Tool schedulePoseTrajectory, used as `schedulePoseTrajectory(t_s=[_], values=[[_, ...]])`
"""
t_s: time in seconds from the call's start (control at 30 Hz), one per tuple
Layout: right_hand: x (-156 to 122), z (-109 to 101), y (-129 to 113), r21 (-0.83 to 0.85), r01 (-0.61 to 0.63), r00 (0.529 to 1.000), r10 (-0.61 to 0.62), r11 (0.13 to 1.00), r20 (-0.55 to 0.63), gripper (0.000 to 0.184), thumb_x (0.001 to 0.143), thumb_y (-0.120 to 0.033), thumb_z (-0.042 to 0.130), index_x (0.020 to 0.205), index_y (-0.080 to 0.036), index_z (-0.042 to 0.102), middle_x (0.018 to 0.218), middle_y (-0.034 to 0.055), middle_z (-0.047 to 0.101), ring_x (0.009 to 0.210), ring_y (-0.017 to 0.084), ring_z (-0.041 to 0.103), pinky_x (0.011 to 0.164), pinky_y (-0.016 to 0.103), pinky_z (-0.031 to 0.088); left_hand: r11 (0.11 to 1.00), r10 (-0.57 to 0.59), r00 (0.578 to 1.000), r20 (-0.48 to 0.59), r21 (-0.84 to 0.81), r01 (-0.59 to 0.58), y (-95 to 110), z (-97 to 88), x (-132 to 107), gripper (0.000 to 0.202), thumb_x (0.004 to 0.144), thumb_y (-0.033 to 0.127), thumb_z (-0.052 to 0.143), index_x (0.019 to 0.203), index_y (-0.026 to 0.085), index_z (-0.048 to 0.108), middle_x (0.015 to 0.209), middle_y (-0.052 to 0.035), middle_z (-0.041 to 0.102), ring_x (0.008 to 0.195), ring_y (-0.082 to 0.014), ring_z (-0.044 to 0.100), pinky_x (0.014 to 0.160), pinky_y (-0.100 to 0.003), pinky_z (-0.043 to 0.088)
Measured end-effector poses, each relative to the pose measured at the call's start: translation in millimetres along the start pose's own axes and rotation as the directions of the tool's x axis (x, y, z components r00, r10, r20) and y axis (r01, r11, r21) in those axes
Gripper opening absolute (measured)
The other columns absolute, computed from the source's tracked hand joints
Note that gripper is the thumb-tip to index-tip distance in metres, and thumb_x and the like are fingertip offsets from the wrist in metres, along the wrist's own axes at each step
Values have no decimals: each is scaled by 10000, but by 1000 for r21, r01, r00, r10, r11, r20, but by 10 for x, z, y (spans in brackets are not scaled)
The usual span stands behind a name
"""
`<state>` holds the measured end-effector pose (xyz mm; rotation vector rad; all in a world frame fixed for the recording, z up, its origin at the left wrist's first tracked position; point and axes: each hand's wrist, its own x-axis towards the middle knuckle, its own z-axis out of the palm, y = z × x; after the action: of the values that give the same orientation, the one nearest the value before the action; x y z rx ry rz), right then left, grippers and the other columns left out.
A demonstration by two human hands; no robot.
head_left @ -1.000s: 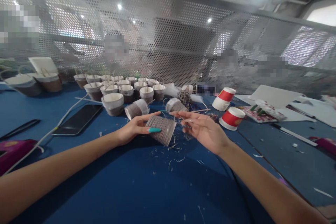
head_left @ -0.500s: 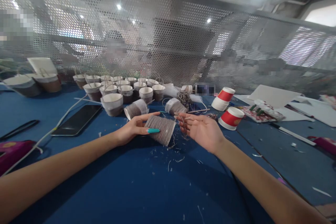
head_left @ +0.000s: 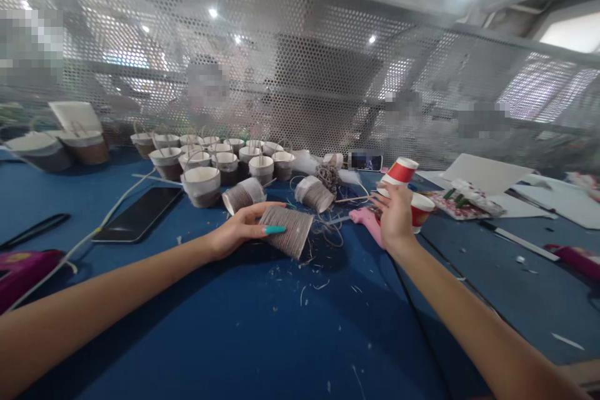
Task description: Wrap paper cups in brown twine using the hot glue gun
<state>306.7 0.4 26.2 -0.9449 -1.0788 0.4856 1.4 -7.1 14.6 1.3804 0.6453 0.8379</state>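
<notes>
My left hand (head_left: 237,230) lies on the blue table (head_left: 262,331), its fingers closed round a twine-wrapped paper cup (head_left: 289,232) that rests on its side. My right hand (head_left: 396,215) is stretched out to the right with its fingers spread and nothing in them. It hovers just over a pink tool (head_left: 363,220) and right next to a red paper cup (head_left: 422,206). A loose end of twine (head_left: 330,232) curls on the table between the wrapped cup and the pink tool.
Several finished twine-wrapped cups with handles (head_left: 220,159) stand at the back. A black phone (head_left: 140,212) with a white cable lies to the left. Another red cup (head_left: 402,170), papers (head_left: 487,172) and a perforated metal screen (head_left: 300,87) close off the far side.
My right hand has let go of the twine by the cup and moved right, towards the pink tool and red cup. My left hand stays on the wrapped cup.
</notes>
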Motion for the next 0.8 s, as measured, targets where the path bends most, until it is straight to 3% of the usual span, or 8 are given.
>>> schedulePoseTrajectory(t_s=[0.03,0.1,0.17,0.23,0.3,0.37,0.67,0.8], values=[[19,8,-20,47,11,1000,-10,999,-28,194,812,-444,533,792,-257,485,952,7,552,895,190,555,792,343,449,1000,6,1000,-9,-4,-6,-9,2,1,673,596,304,781,1223,175,569,1183,-98,650,1089,-301,576,896,-386,446],[-39,61,-132,155,22,990,-42,988,132,216,824,-432,517,724,-241,512,917,25,614,906,198,580,808,345,448,1000,6,999,-38,5,-6,-29,8,6,654,613,287,787,1217,187,557,1197,-88,639,1092,-290,579,913,-394,445],[-191,134,-282,210,-41,900,-55,977,432,349,887,-465,409,671,-225,540,871,58,664,889,221,607,821,378,448,999,-4,998,-63,33,6,-49,12,15,629,637,277,784,1213,198,545,1186,-79,638,1071,-275,592,909,-396,451],[-360,191,-403,201,-33,777,-101,979,621,420,923,-482,357,666,-218,559,847,76,686,849,236,620,816,400,443,999,-3,997,-74,50,7,-65,12,24,606,655,275,779,1206,199,539,1175,-73,637,1058,-259,600,911,-392,453],[-480,215,-463,160,6,688,-120,987,716,438,940,-485,335,689,-217,576,880,86,689,870,253,613,838,423,426,998,1,997,-80,57,4,-72,9,28,588,668,281,774,1199,196,536,1171,-69,634,1055,-249,601,916,-388,451],[-527,214,-473,104,43,639,-108,994,762,436,948,-487,320,716,-224,580,933,91,681,912,268,593,864,443,407,998,0,997,-83,66,5,-69,10,27,584,674,290,773,1198,194,533,1164,-65,634,1053,-247,601,918,-386,450],[-476,208,-431,40,61,578,-68,997,813,434,953,-514,299,788,-230,583,977,80,656,877,241,544,847,418,396,997,-2,999,-49,83,6,-1,57,1,587,653,317,790,1172,193,546,1097,-61,659,1044,-264,608,929,-426,453],[-478,237,-461,150,-79,629,-68,985,774,397,941,-478,343,765,-215,582,978,85,671,870,232,575,804,383,416,995,-7,999,-43,97,11,-2,51,-4,603,642,321,796,1176,192,547,1127,-72,655,1076,-278,597,946,-439,445]])
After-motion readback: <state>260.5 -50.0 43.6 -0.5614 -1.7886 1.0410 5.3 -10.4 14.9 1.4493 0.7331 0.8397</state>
